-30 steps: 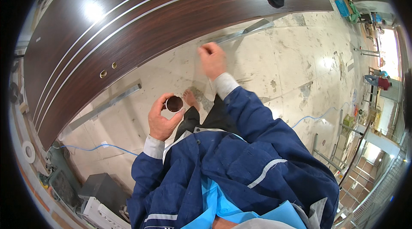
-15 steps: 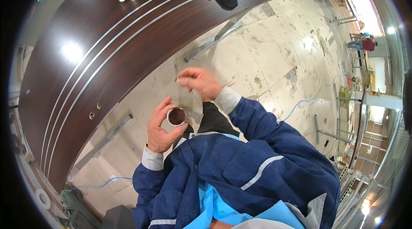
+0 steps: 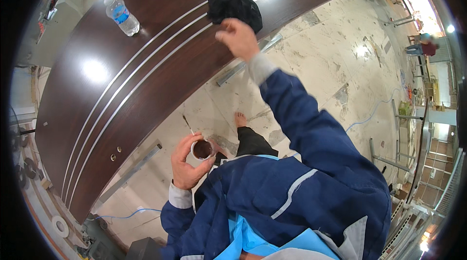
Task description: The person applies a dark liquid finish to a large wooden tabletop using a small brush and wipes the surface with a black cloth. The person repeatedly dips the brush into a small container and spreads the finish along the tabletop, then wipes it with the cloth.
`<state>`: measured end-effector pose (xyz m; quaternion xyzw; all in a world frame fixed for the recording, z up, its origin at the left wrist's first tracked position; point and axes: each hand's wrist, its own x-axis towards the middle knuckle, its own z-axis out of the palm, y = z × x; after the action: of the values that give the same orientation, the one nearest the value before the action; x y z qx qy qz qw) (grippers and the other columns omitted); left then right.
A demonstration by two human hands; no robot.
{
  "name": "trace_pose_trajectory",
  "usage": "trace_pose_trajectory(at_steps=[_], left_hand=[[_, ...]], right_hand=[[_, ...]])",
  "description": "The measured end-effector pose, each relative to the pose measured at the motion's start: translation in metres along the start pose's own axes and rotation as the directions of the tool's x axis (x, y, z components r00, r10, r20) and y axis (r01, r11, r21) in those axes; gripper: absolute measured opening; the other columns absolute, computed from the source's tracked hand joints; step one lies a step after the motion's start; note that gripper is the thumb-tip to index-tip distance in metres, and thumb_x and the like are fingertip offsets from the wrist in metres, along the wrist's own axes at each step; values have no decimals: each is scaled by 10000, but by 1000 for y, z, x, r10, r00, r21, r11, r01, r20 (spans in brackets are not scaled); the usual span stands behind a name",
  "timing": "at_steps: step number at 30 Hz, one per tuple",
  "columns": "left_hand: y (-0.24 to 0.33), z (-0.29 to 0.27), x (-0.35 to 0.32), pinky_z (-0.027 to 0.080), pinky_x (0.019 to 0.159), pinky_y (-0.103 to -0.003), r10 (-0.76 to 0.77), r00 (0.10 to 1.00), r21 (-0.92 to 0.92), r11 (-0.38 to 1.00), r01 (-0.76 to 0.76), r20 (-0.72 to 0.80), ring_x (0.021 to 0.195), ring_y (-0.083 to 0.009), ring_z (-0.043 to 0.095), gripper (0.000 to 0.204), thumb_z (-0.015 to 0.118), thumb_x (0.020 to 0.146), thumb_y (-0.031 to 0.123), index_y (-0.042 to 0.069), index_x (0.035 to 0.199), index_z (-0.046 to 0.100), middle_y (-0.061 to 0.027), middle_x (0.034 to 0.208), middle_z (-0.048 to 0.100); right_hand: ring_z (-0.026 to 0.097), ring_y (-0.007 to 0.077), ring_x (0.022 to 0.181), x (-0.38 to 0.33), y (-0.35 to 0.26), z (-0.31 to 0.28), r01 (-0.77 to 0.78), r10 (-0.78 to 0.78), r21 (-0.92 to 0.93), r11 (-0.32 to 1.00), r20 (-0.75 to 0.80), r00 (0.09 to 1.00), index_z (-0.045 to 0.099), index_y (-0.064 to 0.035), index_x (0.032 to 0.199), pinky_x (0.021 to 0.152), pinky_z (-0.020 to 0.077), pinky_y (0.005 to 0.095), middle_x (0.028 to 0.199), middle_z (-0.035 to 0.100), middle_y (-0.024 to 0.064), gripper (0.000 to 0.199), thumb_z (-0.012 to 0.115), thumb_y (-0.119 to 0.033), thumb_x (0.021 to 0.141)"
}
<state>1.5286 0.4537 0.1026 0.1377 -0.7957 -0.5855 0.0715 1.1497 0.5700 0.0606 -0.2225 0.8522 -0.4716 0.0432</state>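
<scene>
In my left hand point(image 3: 187, 165) is a small white-rimmed cup point(image 3: 202, 149) with dark brown liquid inside. My thumb and fingers wrap round its sides. A thin brush point(image 3: 188, 122) with a dark tip sticks up by the fingers of that hand, its lower part hidden. Stretched forward over the dark brown panel point(image 3: 146, 60), my right hand point(image 3: 239, 38) has loosely bent fingers, apart, with nothing visible in them. It overlaps the near edge of a crumpled black cloth item point(image 3: 236, 8); whether it touches the cloth I cannot tell.
A water bottle point(image 3: 122, 15) stands on the panel, left of the black cloth. Metal support legs point(image 3: 131, 170) show under the panel. A blue hose point(image 3: 372, 109) runs over the stained tile floor point(image 3: 311, 89). Far right, a person point(image 3: 422, 48) is near metal frames.
My right hand has moved forward from near the cup to the black cloth. The brush now shows at my left hand. The view has shifted slightly; the cup stays held.
</scene>
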Motion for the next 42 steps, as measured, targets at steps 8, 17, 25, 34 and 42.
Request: trace_pose_trajectory(at_steps=[8,17,25,34,42], left_hand=[[16,52,33,479,1147,-427,-152,977,-51,988,146,-148,1303,-315,659,610,886,740,133,19,1313,711,-183,1388,693],[22,92,92,497,1131,-423,-167,981,-76,984,160,-103,1307,-315,662,621,885,743,155,11,1320,707,-197,1402,688],[22,85,106,502,1125,-424,-164,986,-27,986,164,6,1296,-317,673,614,891,736,164,17,1305,715,-201,1385,700],[-2,11,69,509,1111,-418,-126,991,-29,991,127,43,1288,-320,680,624,897,714,147,29,1301,720,-186,1378,709],[-50,-132,-12,508,1105,-427,9,985,-10,1000,-7,175,1269,-322,684,638,903,699,153,38,1298,718,-176,1368,713]], right_hand=[[510,448,1363,124,50,33,70,-7,-732,677,89,996,767,-241,1298,1084,448,606,1450,589,176,494,654,-589,966],[618,393,1283,54,165,-101,453,-402,-536,712,218,889,766,-90,1152,1075,517,498,1330,669,182,306,680,-56,860],[632,376,1341,178,294,-279,-460,360,-627,629,-290,887,730,-123,1380,1141,486,473,1474,660,195,432,636,-381,1046],[636,443,1127,14,171,-74,-187,37,-532,826,-281,959,765,-84,1275,992,526,497,1149,666,259,358,731,-289,983],[659,411,1076,-199,-74,187,30,14,-181,983,234,972,732,-126,1281,955,560,503,1154,697,200,408,758,-129,874]])
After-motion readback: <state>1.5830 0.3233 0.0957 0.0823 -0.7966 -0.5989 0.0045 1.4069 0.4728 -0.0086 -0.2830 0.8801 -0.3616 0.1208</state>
